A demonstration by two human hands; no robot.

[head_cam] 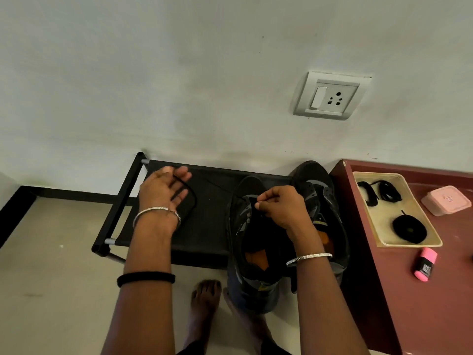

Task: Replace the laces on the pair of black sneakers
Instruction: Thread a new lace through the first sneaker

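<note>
Hands both above the black rack (212,216). Left hand (163,193), left of centre, has its fingers loosely spread; thumb and index catch a black lace (193,201) that loops out to its right. Right hand (281,208) curls over the nearer sneaker (243,226), thumb and index pinching the lace by the eyelets. Second sneaker (322,198) sits just beside it, on the right. Black lace on black upper is hard to trace. Right forearm hides part of both sneakers.

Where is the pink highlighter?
The pink highlighter lies at the right of the head view, on the dark red table, just below the beige tray of black laces.
</note>
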